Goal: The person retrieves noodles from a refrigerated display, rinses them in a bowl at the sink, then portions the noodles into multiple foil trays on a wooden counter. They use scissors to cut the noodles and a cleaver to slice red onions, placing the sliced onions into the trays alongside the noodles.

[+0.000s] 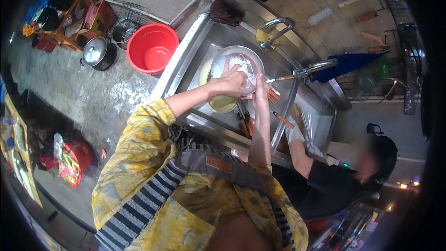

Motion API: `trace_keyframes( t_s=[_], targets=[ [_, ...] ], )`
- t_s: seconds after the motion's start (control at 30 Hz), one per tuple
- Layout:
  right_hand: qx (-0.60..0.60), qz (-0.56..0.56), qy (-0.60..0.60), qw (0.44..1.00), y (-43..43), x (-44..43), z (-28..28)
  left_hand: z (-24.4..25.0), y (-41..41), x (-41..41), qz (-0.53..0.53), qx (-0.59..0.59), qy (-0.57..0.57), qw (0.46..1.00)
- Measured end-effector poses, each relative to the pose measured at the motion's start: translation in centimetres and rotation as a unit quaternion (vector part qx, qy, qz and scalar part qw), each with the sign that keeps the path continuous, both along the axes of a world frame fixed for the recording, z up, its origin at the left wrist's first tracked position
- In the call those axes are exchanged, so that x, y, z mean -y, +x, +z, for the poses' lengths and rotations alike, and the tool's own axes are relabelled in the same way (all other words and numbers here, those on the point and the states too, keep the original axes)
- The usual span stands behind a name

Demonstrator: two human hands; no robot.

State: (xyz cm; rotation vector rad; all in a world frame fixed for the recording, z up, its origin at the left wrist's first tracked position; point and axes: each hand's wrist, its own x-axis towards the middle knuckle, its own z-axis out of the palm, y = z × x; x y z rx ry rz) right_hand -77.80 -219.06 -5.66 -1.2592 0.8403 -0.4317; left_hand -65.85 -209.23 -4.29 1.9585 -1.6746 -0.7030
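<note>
A round metal bowl is held over the left basin of a stainless steel sink. My right hand grips its near right rim, thumb on the outer edge. My left hand reaches inside, its fingers against a white stringy tangle; whether they close on it is hidden. A pale yellow basin sits beneath the bowl, partly covered. Around my right wrist lie several orange-handled utensils, including one handle on the sink divider and others near the front wall.
A chrome faucet stands behind the bowl, with a yellow cloth beside it. At right, a co-worker in black reaches a gloved hand into the right basin. A red tub and a lidded pot stand on the floor.
</note>
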Motion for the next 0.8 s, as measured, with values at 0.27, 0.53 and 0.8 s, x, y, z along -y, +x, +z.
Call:
trace_keyframes(
  t_s=[0.27,0.53,0.8],
  targets=[
    [-0.022,-0.027,-0.05,0.998,-0.8,-0.8,1.7,-2.9,1.0,-0.3,0.215,-0.026,-0.188,0.958],
    [-0.129,-0.06,-0.304,0.942,-0.9,1.0,2.4,-4.5,-2.7,2.5,0.227,-0.036,-0.18,0.956],
    [-0.263,-0.022,-0.52,0.812,1.2,-2.2,10.7,-0.7,-5.1,5.2,0.313,-0.208,-0.193,0.906]
  ],
)
